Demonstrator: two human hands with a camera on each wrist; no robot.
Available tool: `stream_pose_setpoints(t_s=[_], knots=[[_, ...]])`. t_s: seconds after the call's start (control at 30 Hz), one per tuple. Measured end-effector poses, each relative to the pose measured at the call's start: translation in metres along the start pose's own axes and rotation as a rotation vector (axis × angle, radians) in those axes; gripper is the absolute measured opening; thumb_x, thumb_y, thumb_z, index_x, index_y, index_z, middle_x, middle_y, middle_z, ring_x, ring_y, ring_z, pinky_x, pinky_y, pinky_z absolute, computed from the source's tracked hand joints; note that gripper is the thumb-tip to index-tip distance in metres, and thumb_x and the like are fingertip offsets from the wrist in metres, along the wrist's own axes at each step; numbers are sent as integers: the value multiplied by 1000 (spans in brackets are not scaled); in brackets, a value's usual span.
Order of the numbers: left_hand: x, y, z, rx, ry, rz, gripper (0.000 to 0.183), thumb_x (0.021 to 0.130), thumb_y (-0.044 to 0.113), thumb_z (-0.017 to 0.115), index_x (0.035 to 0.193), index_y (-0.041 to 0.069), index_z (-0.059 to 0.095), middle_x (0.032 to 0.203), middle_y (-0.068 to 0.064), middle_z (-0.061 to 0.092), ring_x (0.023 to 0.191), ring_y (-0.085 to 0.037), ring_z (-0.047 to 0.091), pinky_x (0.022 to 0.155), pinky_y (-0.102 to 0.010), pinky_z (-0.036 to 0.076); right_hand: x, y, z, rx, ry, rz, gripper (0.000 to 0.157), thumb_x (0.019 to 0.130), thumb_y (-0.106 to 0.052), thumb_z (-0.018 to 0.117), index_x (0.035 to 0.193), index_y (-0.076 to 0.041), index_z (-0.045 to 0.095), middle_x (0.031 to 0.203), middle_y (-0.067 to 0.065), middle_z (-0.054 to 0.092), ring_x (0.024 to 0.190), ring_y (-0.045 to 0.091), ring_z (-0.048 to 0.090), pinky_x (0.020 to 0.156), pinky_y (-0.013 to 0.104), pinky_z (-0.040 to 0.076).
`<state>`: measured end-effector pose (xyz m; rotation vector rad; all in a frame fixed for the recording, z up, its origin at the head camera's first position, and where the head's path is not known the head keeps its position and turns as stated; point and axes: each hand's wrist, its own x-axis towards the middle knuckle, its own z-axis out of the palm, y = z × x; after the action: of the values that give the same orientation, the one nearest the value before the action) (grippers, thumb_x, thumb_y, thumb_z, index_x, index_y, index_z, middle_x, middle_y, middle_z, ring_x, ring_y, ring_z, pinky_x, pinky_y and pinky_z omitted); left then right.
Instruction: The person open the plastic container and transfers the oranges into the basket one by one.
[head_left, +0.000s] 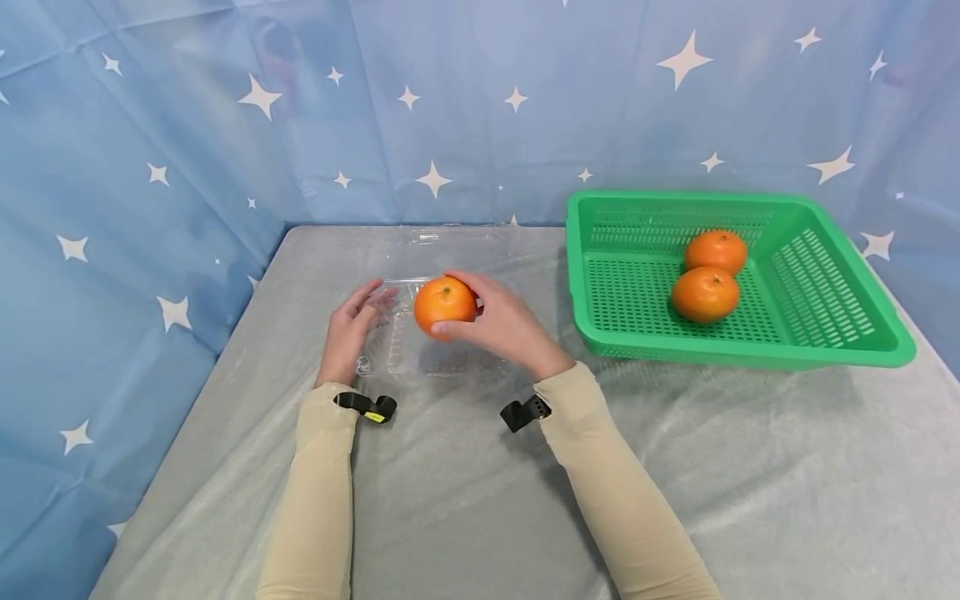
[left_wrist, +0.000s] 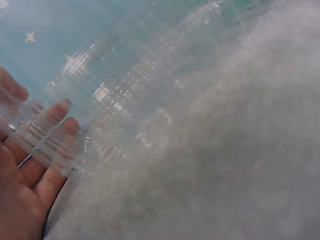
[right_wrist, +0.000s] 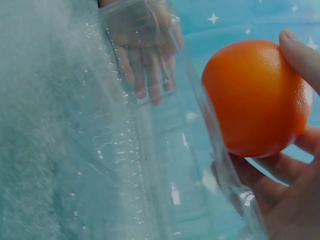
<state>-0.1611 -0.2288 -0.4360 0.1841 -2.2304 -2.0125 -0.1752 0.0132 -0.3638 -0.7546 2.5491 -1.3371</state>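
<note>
My right hand (head_left: pixel 510 323) grips an orange (head_left: pixel 442 307) between thumb and fingers, over a clear plastic clamshell box (head_left: pixel 401 354). In the right wrist view the orange (right_wrist: pixel 252 100) shows just above the box's near wall, whose rim crosses in front of some fingers. At the box's left side is my left hand (head_left: pixel 351 329), its fingers extended along the outer wall and holding nothing. Through the clear plastic, the fingers (left_wrist: pixel 60 145) of that hand show in the left wrist view. The box's lid (head_left: pixel 457 243) lies folded back on the far side.
A green plastic basket (head_left: pixel 750 354) stands at the right with two oranges (head_left: pixel 705 294) inside, one behind the other. Grey cloth (head_left: pixel 450 483) covers the table. A blue curtain (head_left: pixel 480 125) with white stars hangs along the back and left edges.
</note>
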Motion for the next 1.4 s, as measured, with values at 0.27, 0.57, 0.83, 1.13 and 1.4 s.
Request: stream_pose_setpoints(t_s=[0.27, 0.57, 0.83, 1.13, 1.4], knots=[[-1, 4, 0, -16, -9, 4, 44, 89, 12, 42, 133, 17, 43, 120, -2, 56, 110, -16, 52, 90, -41, 40, -3, -3, -8, 17, 16, 23, 80, 63, -67, 62, 132, -32, 40, 118, -11, 48, 89, 12, 52, 68, 29, 48], [-11, 23, 3, -26, -25, -18, 44, 89, 9, 42, 131, 19, 45, 122, -7, 55, 111, -20, 51, 91, -44, 38, -5, -6, -15, 28, 37, 23, 76, 64, -65, 63, 130, -33, 41, 118, -12, 48, 91, 11, 51, 68, 29, 48], [-4, 11, 1, -8, -11, -12, 44, 89, 13, 43, 132, 19, 44, 121, -3, 56, 110, -16, 52, 90, -40, 39, -5, -7, -20, 31, 71, 12, 73, 64, -63, 64, 128, -36, 41, 118, -11, 47, 90, 10, 51, 69, 30, 48], [-11, 24, 4, -26, -17, -17, 44, 88, 9, 43, 131, 20, 45, 122, -7, 55, 112, -19, 51, 91, -44, 38, -6, -7, -24, 55, 102, 11, 78, 64, -62, 66, 131, -32, 40, 122, -10, 44, 88, 14, 51, 67, 30, 48], [-8, 18, 3, -10, -13, -13, 44, 89, 12, 42, 132, 18, 44, 122, -4, 56, 111, -17, 51, 90, -42, 39, -6, -8, -28, 50, 126, -11, 75, 65, -59, 67, 130, -36, 38, 125, -11, 42, 88, 12, 50, 69, 29, 47]])
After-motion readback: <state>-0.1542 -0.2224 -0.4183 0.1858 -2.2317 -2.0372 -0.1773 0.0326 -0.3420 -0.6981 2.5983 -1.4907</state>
